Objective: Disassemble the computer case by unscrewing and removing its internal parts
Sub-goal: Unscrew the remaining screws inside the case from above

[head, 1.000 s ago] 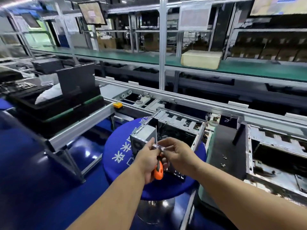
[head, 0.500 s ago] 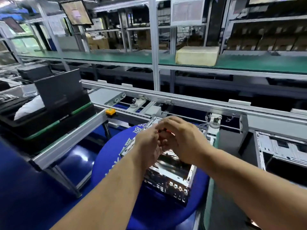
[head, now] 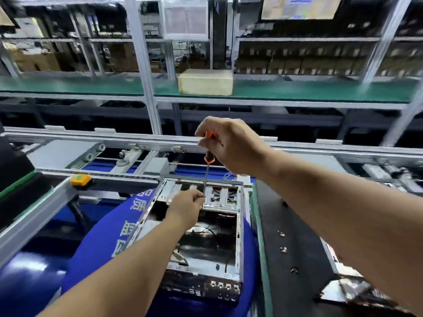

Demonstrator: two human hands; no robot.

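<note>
An open, silver sheet-metal computer case [head: 206, 236] lies on a round blue cushioned stool top printed with white characters [head: 103, 245], in the near middle of the scene, its port panel facing the near side and its open interior facing up, with thin dark wires visible inside. The right hand [head: 231, 147] is raised above the far end of the case, its fingers curled round the orange-and-black handle of a long-shafted screwdriver [head: 209, 156], which stands nearly upright with its thin metal shaft pointing down. The left hand [head: 187, 208] reaches into the far part of the case and its fingertips pinch the lower end of the shaft, just at the ribbed metal bracket there; the tip itself is hidden by the fingers. Just right of the stool lies a flat black panel with a green edge [head: 295, 236], and several small silver screws [head: 283, 249] are scattered on it, well apart from one another. To the far left, a small orange-yellow button box [head: 80, 179] sits on a grey aluminium conveyor rail [head: 34, 216]. Farther off, a pale cardboard box [head: 206, 82] rests on a green shelf [head: 91, 86].
</note>
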